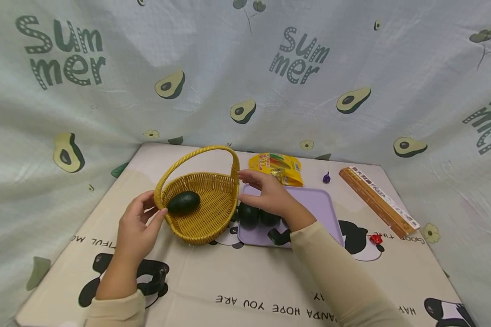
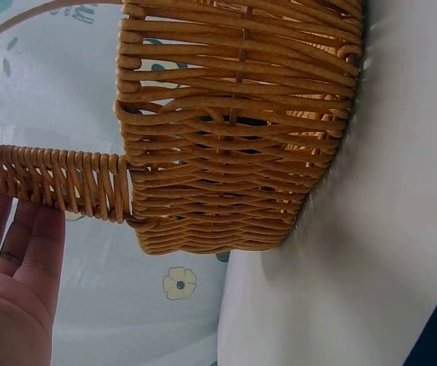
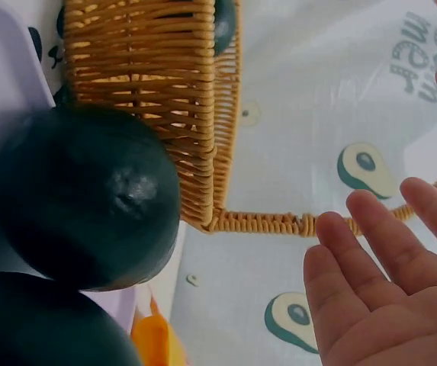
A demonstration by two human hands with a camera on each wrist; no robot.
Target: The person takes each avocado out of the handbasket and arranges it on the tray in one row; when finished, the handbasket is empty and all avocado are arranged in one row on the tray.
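Observation:
A yellow-brown wicker basket (image 1: 206,200) with a tall arched handle stands at centre-left in the head view. My left hand (image 1: 141,222) pinches the left foot of the handle (image 2: 58,181) between thumb and fingers, as the left wrist view shows. Inside the basket lies a dark green avocado-like fruit (image 1: 183,202). My right hand (image 1: 272,195) is beside the handle's other side, fingers extended; in the right wrist view its fingertips overlap the handle (image 3: 260,223). Below that hand, two more dark green fruits (image 1: 248,215) lie on a lilac tray (image 1: 317,197), partly hidden by it.
Behind the tray is a yellow snack bag (image 1: 280,168). A purple wrapped candy (image 1: 326,177) and a red one (image 1: 376,239) lie on the panda-print tablecloth (image 1: 212,277). A long brown box (image 1: 378,202) slants along the right side. A printed curtain (image 1: 212,54) hangs behind.

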